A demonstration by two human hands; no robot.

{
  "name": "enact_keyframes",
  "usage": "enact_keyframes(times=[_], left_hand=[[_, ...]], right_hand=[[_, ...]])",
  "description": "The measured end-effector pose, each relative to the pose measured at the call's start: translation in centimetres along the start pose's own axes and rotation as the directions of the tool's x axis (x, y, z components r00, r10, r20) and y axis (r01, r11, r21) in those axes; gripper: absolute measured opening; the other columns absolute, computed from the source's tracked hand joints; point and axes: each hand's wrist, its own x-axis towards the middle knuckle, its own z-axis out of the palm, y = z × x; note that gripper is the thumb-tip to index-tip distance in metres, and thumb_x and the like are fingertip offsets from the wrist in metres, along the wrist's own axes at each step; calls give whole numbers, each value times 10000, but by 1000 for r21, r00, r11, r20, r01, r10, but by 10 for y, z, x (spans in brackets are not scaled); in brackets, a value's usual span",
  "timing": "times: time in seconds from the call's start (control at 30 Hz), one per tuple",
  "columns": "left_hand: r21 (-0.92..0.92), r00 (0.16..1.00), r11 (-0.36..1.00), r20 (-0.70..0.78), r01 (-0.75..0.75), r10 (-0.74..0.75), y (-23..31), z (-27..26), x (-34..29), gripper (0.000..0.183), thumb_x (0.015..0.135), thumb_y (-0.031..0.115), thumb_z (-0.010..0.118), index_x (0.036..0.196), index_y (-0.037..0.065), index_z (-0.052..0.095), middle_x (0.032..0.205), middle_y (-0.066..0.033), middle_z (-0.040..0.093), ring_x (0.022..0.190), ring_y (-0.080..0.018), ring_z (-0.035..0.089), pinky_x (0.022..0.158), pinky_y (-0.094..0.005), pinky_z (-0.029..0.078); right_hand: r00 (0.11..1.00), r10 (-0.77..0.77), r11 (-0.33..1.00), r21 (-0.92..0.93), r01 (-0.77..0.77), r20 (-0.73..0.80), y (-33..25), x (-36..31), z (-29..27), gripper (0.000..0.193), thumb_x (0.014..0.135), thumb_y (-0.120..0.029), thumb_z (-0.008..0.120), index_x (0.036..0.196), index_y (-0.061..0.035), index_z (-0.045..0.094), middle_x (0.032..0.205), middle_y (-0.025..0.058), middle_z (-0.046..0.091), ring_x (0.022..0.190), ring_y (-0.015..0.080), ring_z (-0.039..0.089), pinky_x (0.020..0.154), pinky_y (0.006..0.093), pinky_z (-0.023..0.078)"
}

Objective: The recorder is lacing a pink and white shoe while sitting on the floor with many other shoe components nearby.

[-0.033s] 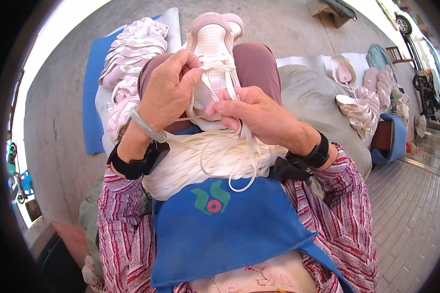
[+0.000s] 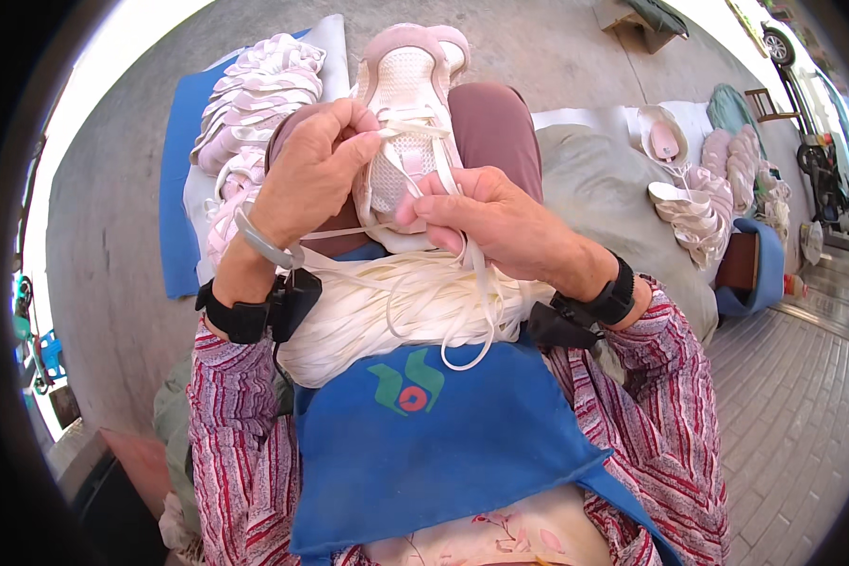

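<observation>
White lace [image 2: 415,129] between both curled hands

Bright daylight, sharp centre, glare top corners, fisheye-bent dark rim.

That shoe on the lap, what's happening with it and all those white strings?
A person is sitting with a pink and white shoe on their knees, threading a flat white lace through its top. The left hand pinches the lace near the eyelets, and the right hand grips it lower down. A big bundle of loose laces lies on their blue apron. Piles of similar shoes sit on the ground on both sides.
</observation>
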Motion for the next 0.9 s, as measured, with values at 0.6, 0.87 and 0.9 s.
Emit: enact_keyframes(times=[0.6, 0.87, 0.9], left_hand=[[-674, 904, 609, 246, 419, -350, 19, 37, -25, 353, 977, 284, 549, 1068, -55, 588, 826, -123, 673, 700, -200, 677, 645, -265, 570], [-529, 970, 814, 134, 242, -201, -11, 40, -40, 312, 994, 255, 531, 984, -44, 621, 582, 8, 511, 559, -101, 587, 556, -228, 488], [-527, 971, 816, 146, 238, -189, -11, 41, -38, 312, 994, 255, 531, 984, -44, 621, 582, 8, 511, 559, -101, 587, 556, -228, 488]], right_hand=[[822, -80, -112, -824, 555, 565, 13, 9, 48, 302, 944, -174, 492, 809, 84, 570, 772, 191, 596, 813, 292, 599, 662, 396, 459], [948, -313, 540, -832, 127, -58, -26, -19, 3, 280, 859, -225, 614, 879, 48, 557, 631, 226, 589, 611, 397, 614, 603, 472, 479], [920, -386, 394, -913, 105, -60, -16, -16, -2, 268, 835, -158, 612, 965, 45, 496, 680, 221, 618, 628, 400, 625, 591, 468, 490]])
